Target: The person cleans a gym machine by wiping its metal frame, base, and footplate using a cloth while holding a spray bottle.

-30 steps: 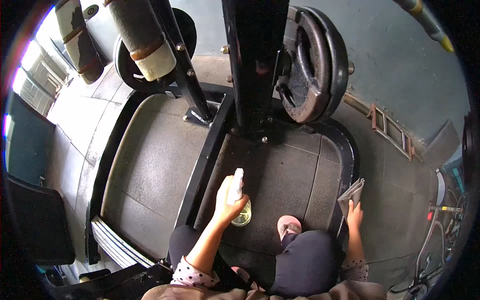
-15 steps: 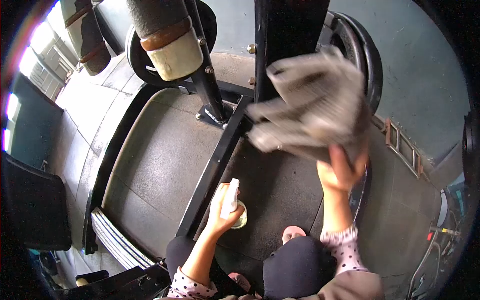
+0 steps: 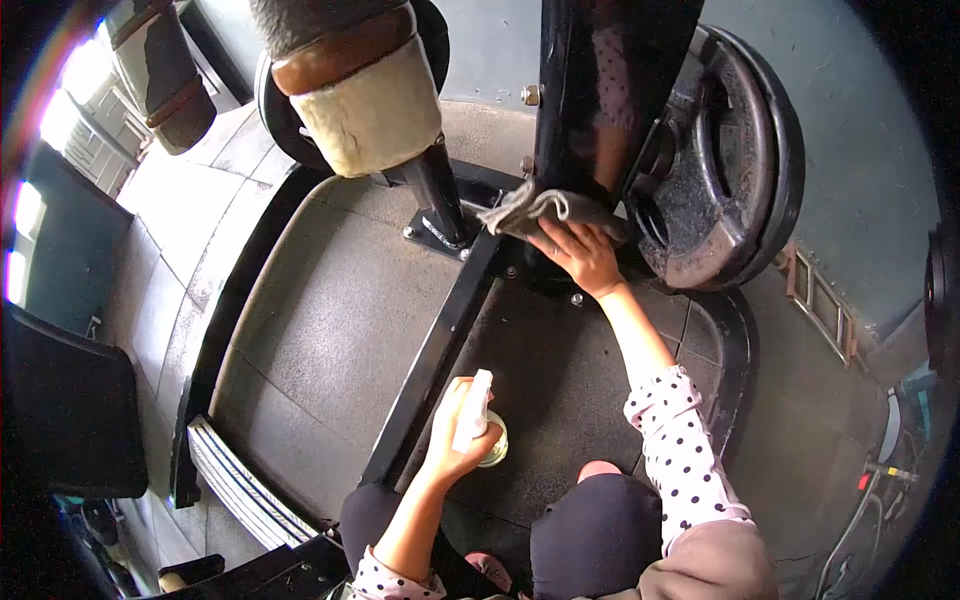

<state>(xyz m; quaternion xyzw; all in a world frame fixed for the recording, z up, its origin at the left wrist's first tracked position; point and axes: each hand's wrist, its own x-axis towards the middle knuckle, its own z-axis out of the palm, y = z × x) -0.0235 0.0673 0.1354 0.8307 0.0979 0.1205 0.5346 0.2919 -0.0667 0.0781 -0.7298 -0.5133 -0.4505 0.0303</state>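
Observation:
My left hand (image 3: 460, 430) is wrapped round the neck of a spray bottle with a white head (image 3: 473, 408); its clear body (image 3: 495, 445) with pale liquid shows below my fingers. My right hand (image 3: 580, 258) presses a grey-brown cloth (image 3: 545, 210) against the lower part of the black upright post (image 3: 600, 110). The fingers of that hand lie over the cloth, which is bunched toward the left. Close by on the right are the weight plates (image 3: 710, 180).
A worn padded roller (image 3: 365, 115) juts in at the upper left. The black base frame (image 3: 430, 365) crosses the rubber floor (image 3: 330, 290). A black seat pad (image 3: 70, 420) stands at the left, and a metal frame (image 3: 820, 300) leans by the wall.
My right hand has brought the cloth from the far right, through a blurred swing, onto the post. The view has shifted closer to the machine. My left hand still holds the bottle.

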